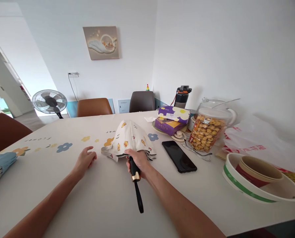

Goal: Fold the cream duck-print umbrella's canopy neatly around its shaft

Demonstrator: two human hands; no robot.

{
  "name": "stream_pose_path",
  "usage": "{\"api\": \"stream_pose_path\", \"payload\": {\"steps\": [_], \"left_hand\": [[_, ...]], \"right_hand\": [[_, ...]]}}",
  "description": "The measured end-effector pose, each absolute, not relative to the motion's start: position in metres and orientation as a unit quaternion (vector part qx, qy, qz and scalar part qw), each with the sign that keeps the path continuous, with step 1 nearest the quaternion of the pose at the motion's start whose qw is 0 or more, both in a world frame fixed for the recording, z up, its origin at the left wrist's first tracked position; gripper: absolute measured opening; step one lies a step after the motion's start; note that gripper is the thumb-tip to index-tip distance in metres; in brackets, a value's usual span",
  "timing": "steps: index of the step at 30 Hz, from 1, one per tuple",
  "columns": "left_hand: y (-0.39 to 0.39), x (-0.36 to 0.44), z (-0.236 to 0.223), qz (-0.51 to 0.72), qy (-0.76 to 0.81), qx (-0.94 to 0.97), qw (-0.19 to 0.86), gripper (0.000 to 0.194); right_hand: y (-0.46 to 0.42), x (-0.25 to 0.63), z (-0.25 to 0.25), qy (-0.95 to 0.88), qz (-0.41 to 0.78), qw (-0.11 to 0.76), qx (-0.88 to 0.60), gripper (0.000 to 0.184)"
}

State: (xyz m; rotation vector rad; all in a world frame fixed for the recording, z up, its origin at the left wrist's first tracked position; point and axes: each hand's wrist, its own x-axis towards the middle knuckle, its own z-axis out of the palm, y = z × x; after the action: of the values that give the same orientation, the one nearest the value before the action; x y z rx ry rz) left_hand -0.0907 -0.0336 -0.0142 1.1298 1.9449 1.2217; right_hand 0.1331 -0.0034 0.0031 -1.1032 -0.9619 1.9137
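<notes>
The umbrella (132,137) sits at the middle of the desk (100,211), its pale, patterned canopy folded down but loosely spread, its top pointing away from the person and its black handle (134,169) toward them. The right hand (139,162) is closed around that handle, just below the canopy edge, and a black strap (138,200) hangs from the handle's near end. The left hand (86,159) is to the left of the umbrella, apart from it, fingers loosely bent and parted, with nothing in its grasp; whether it touches the desk I cannot tell. Just right of the umbrella lies a black phone (179,157), and beyond the phone on that side are glasses (202,154) and a jar of snacks (208,129). Behind and right of the umbrella is a purple box (167,125) with a tissue packet (174,114) on top. Far right of the umbrella, a small brown bowl (251,175) sits inside a larger white bowl (246,193).
</notes>
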Motion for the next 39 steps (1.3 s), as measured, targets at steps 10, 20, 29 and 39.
{"api": "stream_pose_path", "payload": {"steps": [10,20,29,39], "left_hand": [[-0.021,-0.009,0.005,0.459,0.627,0.566,0.275,0.047],[0.041,0.020,0.025,0.532,0.593,0.476,0.371,0.042],[0.039,0.011,0.054,0.521,0.464,0.294,0.654,0.043],[0.017,0.007,0.062,0.588,0.428,0.292,0.621,0.047]], "right_hand": [[-0.008,0.127,0.004,-0.393,0.696,0.349,-0.489,0.015],[-0.017,0.126,0.006,-0.457,0.700,0.352,-0.422,0.011],[-0.018,0.130,0.007,-0.535,0.675,0.367,-0.352,0.014],[-0.032,0.129,0.015,-0.464,0.770,0.356,-0.254,0.042]]}}
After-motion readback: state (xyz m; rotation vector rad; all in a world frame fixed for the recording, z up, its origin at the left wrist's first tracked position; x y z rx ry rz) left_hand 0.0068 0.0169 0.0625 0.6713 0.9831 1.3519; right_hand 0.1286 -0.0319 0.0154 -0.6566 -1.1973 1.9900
